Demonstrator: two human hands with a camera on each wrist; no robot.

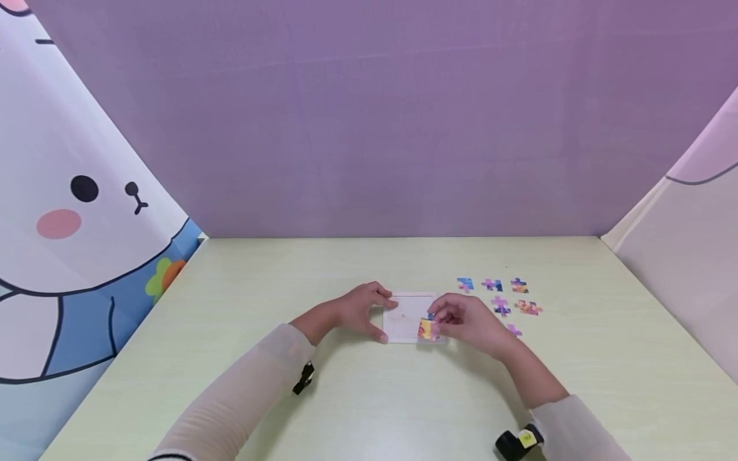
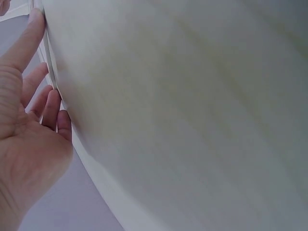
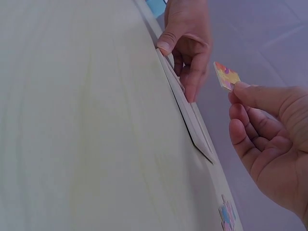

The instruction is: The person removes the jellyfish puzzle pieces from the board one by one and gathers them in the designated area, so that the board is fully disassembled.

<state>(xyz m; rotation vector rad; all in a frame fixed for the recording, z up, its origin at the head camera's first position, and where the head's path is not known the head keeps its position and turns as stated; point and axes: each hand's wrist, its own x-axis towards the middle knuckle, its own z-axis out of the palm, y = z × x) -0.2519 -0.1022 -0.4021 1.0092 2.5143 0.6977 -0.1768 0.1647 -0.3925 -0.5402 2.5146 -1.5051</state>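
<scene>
A white, shallow puzzle tray [image 1: 405, 320] lies on the pale table. At its left side my left hand [image 1: 363, 310] holds it, thumb at the near corner and fingers toward the far edge; in the right wrist view that same hand [image 3: 188, 48] grips the tray's end. Over the tray's right part, my right hand [image 1: 471, 325] pinches a yellow and orange jigsaw piece [image 1: 425, 328] between thumb and fingers. From the right wrist the piece [image 3: 226, 76] looks raised and tilted, apart from the tray. The left wrist view shows only the tray's edge beside my fingers.
Several loose jigsaw pieces [image 1: 500, 306] in pink, blue and orange lie right of the tray, partly behind my right hand. A purple backdrop [image 1: 403, 128] rises at the table's far edge. Printed cloth [image 1: 86, 256] hangs on the left, and a pale panel [image 1: 686, 256] on the right.
</scene>
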